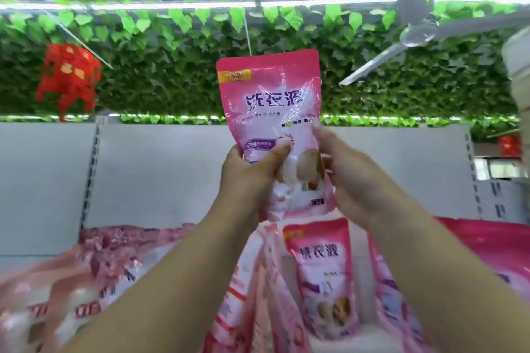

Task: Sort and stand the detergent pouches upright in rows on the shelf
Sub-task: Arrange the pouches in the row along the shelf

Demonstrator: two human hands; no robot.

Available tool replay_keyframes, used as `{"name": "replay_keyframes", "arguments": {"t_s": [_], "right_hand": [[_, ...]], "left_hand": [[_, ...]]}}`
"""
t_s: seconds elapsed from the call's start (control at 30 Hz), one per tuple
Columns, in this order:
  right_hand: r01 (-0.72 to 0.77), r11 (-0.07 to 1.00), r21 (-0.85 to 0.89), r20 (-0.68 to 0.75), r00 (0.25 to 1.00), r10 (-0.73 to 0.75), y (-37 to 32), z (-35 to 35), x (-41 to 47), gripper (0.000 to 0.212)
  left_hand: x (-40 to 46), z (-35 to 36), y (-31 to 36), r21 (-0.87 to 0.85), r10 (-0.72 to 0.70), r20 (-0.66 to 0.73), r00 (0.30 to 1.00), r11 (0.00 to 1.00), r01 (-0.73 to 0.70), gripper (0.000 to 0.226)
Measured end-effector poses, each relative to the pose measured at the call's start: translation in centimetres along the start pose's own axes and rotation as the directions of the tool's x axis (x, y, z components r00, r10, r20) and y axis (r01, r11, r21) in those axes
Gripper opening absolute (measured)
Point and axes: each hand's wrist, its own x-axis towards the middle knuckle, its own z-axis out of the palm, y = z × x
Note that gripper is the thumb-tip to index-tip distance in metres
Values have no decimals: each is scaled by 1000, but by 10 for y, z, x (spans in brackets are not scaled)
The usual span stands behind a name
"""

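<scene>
A pink detergent pouch [272,112] is held upright in the air at the middle of the head view, its printed front facing me. My left hand [249,172] grips its lower left edge, thumb across the front. My right hand [347,178] holds the lower right edge, fingers curled round the side. Below them, another pink pouch [324,272] stands upright on the shelf. Several more pouches [94,275] lie tumbled at the lower left, blurred.
The shelf's white back panel [160,175] runs across behind the pouches. More pink packaging [487,246] fills the right side. A pale bottle [519,66] sits at the right edge. Green leaves, a red lantern [68,74] and a ceiling fan [415,34] are overhead.
</scene>
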Motion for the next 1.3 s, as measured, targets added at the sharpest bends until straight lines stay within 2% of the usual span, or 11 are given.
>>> {"name": "replay_keyframes", "arguments": {"t_s": [0.13, 0.33, 0.43, 0.53, 0.7, 0.77, 0.93, 1.07, 1.13, 1.23, 1.3], "right_hand": [[2, 998, -57, -142, 990, -10, 61, -36, -57, 19], [-197, 980, -5, -184, 964, 192, 139, -79, -85, 15], [-352, 927, -131, -207, 924, 322, 177, -87, -87, 61], [-413, 907, -87, -209, 897, 389, 215, -98, -82, 86], [-424, 888, -177, -241, 894, 379, 184, -83, -89, 58], [-453, 876, -166, -260, 877, 405, 186, -85, -81, 62], [-530, 829, -175, -321, 827, 461, 187, -82, -61, 49], [-565, 812, -148, -354, 796, 491, 196, -82, -47, 65], [-556, 814, -169, -346, 807, 479, 202, -80, -43, 62], [-551, 809, -204, -323, 818, 475, 208, -78, -39, 52], [-538, 814, -218, -323, 827, 460, 210, -77, -38, 50]], "left_hand": [[-48, 27, -49, 39, -28, -9, 1000, 999, 29, 51], [-104, 40, -118, 178, -134, 51, 990, 976, 123, 49], [-121, 39, -141, 268, -202, 64, 977, 947, 178, 41], [-125, 35, -153, 359, -251, 72, 965, 910, 209, 47], [-114, 22, -168, 662, -570, 112, 814, 654, 366, 83], [-109, 16, -178, 721, -620, 148, 770, 601, 346, 99], [-87, 15, -218, 679, -572, 98, 814, 637, 366, 119], [-77, 21, -237, 630, -546, 115, 830, 686, 364, 133], [-75, 19, -240, 580, -544, 105, 833, 714, 393, 126], [-75, 17, -239, 496, -543, 73, 837, 748, 441, 84], [-73, 14, -242, 483, -546, 69, 835, 751, 451, 86]]}}
